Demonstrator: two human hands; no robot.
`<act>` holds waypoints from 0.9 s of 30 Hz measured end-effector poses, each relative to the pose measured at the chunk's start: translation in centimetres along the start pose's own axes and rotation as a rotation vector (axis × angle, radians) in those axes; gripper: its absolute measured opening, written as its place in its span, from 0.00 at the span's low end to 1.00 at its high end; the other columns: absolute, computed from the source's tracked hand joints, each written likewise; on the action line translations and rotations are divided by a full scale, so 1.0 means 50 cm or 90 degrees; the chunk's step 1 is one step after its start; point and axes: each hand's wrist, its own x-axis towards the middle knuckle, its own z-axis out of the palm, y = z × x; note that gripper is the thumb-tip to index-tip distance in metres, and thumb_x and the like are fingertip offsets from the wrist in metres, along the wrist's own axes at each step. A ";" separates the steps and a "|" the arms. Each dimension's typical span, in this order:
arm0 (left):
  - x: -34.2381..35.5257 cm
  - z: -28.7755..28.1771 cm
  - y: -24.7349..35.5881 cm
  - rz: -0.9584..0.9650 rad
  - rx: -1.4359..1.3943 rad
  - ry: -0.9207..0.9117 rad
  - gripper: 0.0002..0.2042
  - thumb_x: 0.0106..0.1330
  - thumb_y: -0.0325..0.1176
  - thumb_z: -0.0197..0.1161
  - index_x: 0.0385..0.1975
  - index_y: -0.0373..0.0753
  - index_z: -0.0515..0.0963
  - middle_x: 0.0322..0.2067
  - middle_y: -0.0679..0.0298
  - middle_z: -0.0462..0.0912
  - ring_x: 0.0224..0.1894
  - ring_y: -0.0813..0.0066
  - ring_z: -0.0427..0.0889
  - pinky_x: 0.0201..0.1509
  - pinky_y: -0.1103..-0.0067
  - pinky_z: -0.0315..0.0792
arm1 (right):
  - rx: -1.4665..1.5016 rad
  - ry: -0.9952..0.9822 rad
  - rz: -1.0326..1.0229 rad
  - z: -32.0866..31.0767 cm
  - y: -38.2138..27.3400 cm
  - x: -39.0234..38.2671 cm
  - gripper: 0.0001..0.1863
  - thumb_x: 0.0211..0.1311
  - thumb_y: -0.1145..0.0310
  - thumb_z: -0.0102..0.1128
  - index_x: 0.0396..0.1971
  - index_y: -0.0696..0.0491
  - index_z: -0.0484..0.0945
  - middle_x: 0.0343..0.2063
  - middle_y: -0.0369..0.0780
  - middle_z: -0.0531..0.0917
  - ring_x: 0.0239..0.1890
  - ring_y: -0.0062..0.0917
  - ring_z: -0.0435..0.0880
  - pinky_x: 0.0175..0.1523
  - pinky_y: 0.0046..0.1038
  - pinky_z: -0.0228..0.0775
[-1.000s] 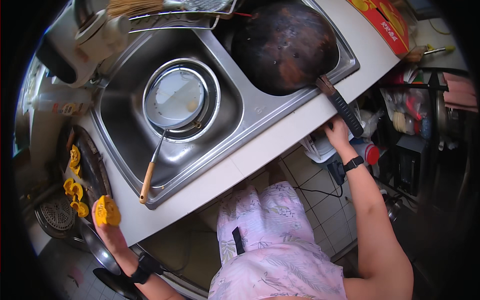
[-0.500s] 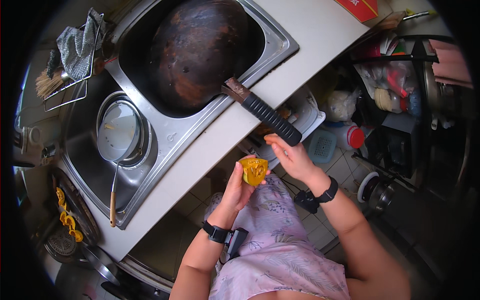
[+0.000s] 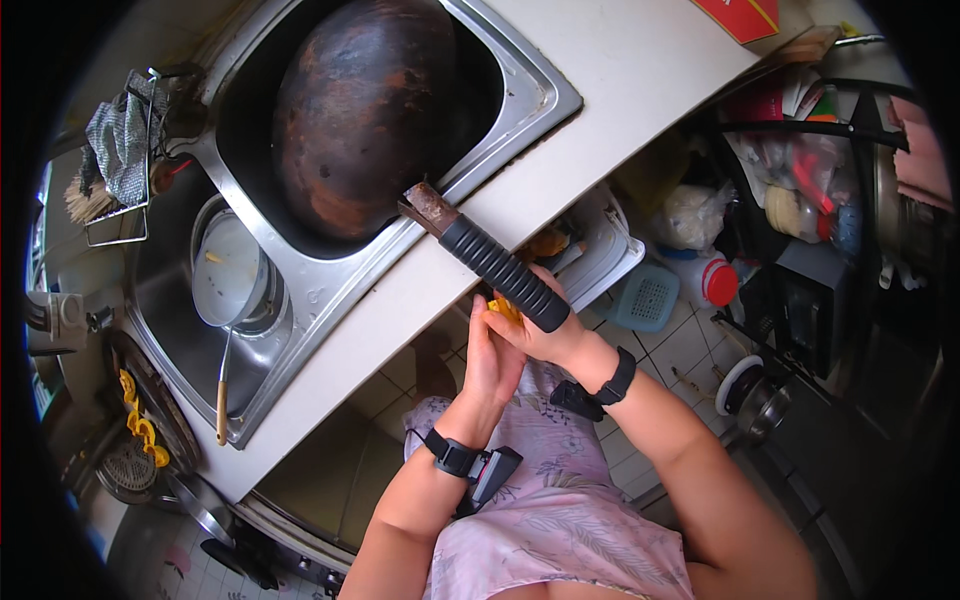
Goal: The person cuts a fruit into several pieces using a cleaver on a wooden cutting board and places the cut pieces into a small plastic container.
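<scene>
My left hand (image 3: pixel 488 360) and my right hand (image 3: pixel 555 335) are closed together around a yellow pumpkin piece (image 3: pixel 503 307), just past the counter's front edge. The piece is mostly covered by my fingers. Directly above my hands juts the ribbed black handle (image 3: pixel 500 270) of a large dark wok (image 3: pixel 355 120), which lies upside down in the upper sink basin. The handle hides part of my right fingers, and I cannot tell whether they touch it.
The other basin (image 3: pixel 160 280) has stacked bowls (image 3: pixel 215 275) and a wooden-handled utensil (image 3: pixel 222 405). More pumpkin pieces (image 3: pixel 150 440) lie at far left. An open shelf or drawer (image 3: pixel 600 250), a blue basket (image 3: pixel 645 295) and a red-lidded jar (image 3: pixel 718 285) are below the counter at right.
My left hand has moved from the far left to the centre with the pumpkin. My right hand has come back from below the counter and closed in on the piece. The view has shifted.
</scene>
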 end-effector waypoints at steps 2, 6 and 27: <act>0.008 0.004 -0.002 0.027 -0.049 -0.067 0.20 0.68 0.50 0.42 0.47 0.41 0.69 0.46 0.64 0.74 0.50 0.69 0.73 0.54 0.70 0.68 | 0.016 -0.045 0.017 0.002 0.028 0.001 0.11 0.47 0.62 0.65 0.26 0.53 0.76 0.24 0.41 0.76 0.29 0.38 0.73 0.37 0.35 0.66; 0.023 -0.007 0.000 -0.005 -0.091 -0.014 0.18 0.69 0.47 0.41 0.46 0.41 0.70 0.44 0.62 0.76 0.48 0.67 0.74 0.53 0.68 0.69 | 0.067 -0.082 0.047 0.000 0.017 0.031 0.10 0.45 0.64 0.65 0.23 0.53 0.76 0.21 0.41 0.77 0.25 0.38 0.75 0.33 0.36 0.67; 0.054 -0.009 -0.024 -0.012 -0.110 0.122 0.18 0.67 0.51 0.46 0.40 0.42 0.72 0.38 0.65 0.77 0.43 0.69 0.77 0.49 0.69 0.73 | 0.074 -0.125 0.129 0.009 0.041 0.015 0.05 0.50 0.70 0.61 0.24 0.56 0.77 0.18 0.44 0.79 0.21 0.35 0.80 0.28 0.29 0.72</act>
